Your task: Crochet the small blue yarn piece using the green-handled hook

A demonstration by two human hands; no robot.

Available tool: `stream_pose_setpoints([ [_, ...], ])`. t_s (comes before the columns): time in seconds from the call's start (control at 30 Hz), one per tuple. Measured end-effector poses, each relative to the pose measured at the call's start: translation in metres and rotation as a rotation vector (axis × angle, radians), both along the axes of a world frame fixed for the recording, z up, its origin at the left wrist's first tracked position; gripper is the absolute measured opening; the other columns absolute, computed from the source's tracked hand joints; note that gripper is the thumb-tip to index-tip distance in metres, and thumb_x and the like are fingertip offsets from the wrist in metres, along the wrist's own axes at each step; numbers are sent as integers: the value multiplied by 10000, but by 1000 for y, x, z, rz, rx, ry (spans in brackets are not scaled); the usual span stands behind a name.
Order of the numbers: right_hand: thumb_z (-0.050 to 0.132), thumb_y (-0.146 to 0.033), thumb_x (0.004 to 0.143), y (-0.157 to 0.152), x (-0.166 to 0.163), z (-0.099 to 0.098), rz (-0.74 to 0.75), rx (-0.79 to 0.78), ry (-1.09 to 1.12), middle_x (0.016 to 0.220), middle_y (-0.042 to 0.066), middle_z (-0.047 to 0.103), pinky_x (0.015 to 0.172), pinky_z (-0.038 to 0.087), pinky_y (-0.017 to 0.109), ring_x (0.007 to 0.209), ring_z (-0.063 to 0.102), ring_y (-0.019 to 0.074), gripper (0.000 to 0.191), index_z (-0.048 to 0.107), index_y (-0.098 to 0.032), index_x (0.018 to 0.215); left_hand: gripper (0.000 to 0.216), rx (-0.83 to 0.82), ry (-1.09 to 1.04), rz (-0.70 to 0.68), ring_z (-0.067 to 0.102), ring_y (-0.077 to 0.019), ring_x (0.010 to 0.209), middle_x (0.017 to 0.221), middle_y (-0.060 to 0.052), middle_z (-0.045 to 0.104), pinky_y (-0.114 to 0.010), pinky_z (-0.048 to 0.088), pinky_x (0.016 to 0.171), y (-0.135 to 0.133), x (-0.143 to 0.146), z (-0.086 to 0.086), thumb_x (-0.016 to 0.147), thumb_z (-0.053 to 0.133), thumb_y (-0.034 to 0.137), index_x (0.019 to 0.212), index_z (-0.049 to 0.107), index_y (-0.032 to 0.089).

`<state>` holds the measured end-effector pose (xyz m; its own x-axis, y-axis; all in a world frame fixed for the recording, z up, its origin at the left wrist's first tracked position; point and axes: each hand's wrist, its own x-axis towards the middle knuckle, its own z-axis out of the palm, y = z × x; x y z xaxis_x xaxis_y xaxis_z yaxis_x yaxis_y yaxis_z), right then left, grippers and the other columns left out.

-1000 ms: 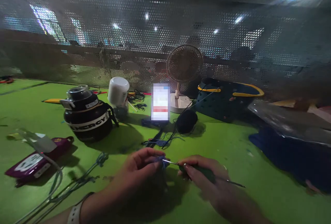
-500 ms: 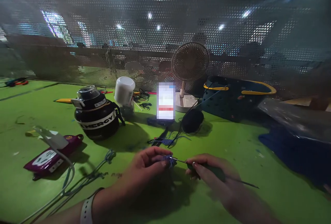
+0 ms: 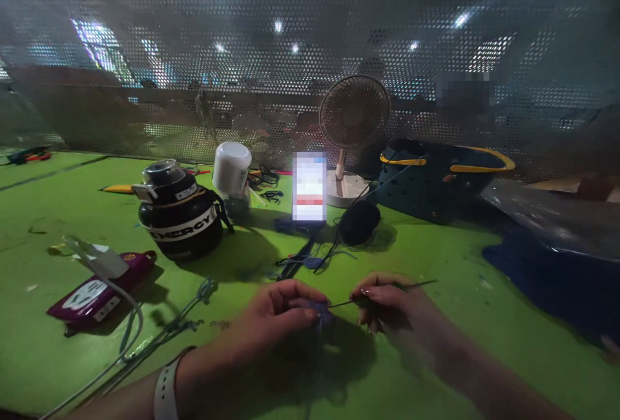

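Note:
My left hand (image 3: 283,313) pinches a small blue crocheted piece (image 3: 320,312) just above the green table (image 3: 436,265). My right hand (image 3: 392,307) is closed round a thin crochet hook (image 3: 382,294), whose tip points left into the blue piece while its far end sticks up to the right. The two hands sit close together, low in the middle of the view. A white band is on my left wrist. A dark ball of yarn (image 3: 359,222) lies behind the hands, with a thread running down toward them.
A lit phone (image 3: 309,187) stands upright behind the yarn. A black jug (image 3: 179,213), a white cup (image 3: 231,170), a small fan (image 3: 353,116) and a dark basket with yellow handles (image 3: 436,181) line the back. A purple pouch (image 3: 99,291) and cords (image 3: 159,336) lie left; dark cloth under plastic (image 3: 552,245) lies right.
My right hand has turned so the hook's back end swung from pointing down-right to up-right. The hook tip stays in the blue piece. The view shifted slightly.

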<state>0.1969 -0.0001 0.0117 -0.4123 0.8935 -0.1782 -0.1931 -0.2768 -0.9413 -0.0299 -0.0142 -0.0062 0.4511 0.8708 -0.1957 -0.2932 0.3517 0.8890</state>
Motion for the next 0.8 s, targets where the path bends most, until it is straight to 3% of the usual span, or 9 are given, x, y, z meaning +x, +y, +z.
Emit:
stream_pose_setpoints([
  [0.27,728,-254,693,1,-5,-6,-50,-160,102,649,11,675,481,416,205,533,614,100,115,718,-144,725,168,-44,-19,11,666,-118,711,824,-33,759,-233,498,698,-4,1,2,747,787,274,878,752,175],
  [0.5,728,-250,724,0,-4,-3,-73,-20,51,631,32,714,488,421,210,541,637,115,98,741,-154,742,177,-37,-14,36,665,-99,709,811,-18,769,-197,490,690,-4,3,4,738,796,277,884,760,184],
  [0.8,716,-261,751,0,0,-2,-67,37,31,637,33,708,497,438,224,564,644,127,99,751,-168,759,187,-27,10,40,673,-120,703,822,-42,775,-221,499,687,-3,1,4,742,789,280,895,762,175],
])
